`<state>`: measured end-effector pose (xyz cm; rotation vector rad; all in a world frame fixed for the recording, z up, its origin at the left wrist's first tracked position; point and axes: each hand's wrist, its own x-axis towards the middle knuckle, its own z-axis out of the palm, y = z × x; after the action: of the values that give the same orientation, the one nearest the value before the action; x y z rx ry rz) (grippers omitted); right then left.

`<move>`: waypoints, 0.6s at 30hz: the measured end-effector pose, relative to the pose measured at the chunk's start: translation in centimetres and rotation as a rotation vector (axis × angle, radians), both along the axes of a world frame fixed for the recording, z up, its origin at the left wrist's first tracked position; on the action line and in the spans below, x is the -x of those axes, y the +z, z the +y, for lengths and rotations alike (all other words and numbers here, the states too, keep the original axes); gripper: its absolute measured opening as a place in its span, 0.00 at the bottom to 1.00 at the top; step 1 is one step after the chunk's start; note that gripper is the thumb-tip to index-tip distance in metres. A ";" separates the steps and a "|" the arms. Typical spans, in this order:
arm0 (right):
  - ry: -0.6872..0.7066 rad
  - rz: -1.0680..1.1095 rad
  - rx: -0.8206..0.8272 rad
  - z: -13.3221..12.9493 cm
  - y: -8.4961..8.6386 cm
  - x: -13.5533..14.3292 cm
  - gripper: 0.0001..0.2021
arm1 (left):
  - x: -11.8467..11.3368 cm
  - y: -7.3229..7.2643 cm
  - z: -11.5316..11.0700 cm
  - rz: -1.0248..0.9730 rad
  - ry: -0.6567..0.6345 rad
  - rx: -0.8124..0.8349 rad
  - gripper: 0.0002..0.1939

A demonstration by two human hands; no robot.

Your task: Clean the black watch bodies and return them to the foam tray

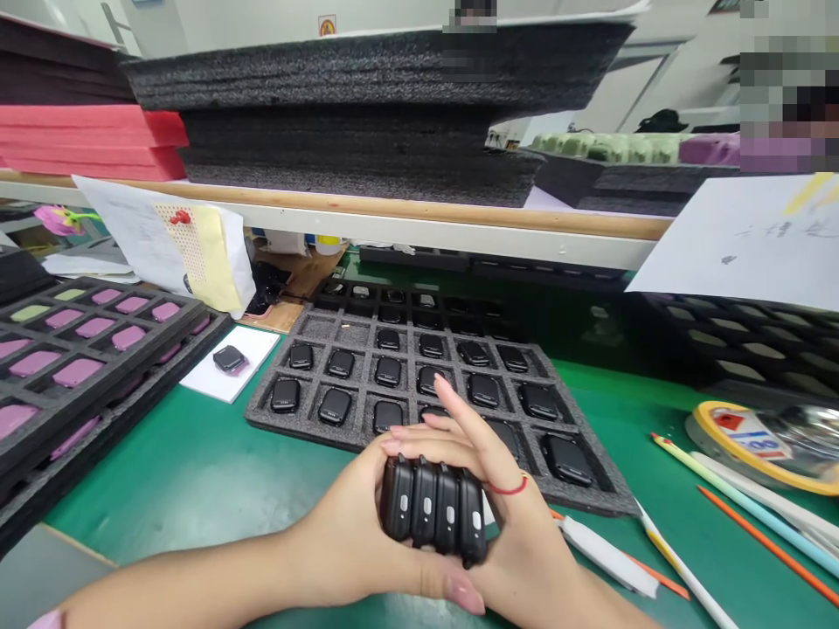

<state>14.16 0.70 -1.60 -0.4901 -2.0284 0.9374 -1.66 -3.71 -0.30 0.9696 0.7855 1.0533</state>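
Observation:
Several black smartwatch bodies (pixel 433 507) stand side by side in a row between my two hands, their edges with small silver side buttons facing me. My left hand (pixel 347 533) wraps round the row from the left, its thumb running underneath. From the right, my right hand (pixel 517 524) closes on the same row, fingers over the top and one finger stretched upward. A red string circles a finger of that hand. Just beyond lies a black foam tray (pixel 367 336) whose compartments hold more black watch bodies (pixel 481 390); my hands hide part of its near edge.
At left are stacked foam trays (pixel 124 367) with purple and green pieces. One watch body (pixel 229 358) rests on a white pad (pixel 262 345). Pens (pixel 766 542), a white tool (pixel 609 555) and a yellow-rimmed tape roll (pixel 760 445) lie right. A shelf (pixel 406 223) with foam sheets crosses above.

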 end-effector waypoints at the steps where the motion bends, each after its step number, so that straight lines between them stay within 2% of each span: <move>1: 0.007 -0.002 0.002 0.0 0.0 0.0 0.44 | -0.1 0.0 0.0 -0.010 0.004 0.018 0.43; 5: 0.023 -0.032 0.039 0.1 -0.2 -0.1 0.46 | -0.3 0.1 -0.3 -0.014 0.016 0.087 0.43; 8: 0.033 -0.028 0.073 0.0 -0.3 -0.2 0.50 | -0.4 0.4 -0.3 -0.013 0.030 0.075 0.42; 15: 0.019 -0.019 0.044 0.0 -0.3 -0.5 0.36 | -0.3 0.2 -0.4 -0.068 -0.007 -0.019 0.36; 18: 0.042 -0.029 0.017 0.4 -0.3 -0.6 0.36 | -0.1 -0.2 -0.9 -0.063 -0.017 -0.047 0.29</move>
<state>14.76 1.08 -1.90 -0.4747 -2.0652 0.9791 -1.60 -4.60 -0.51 0.9770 0.7027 1.0862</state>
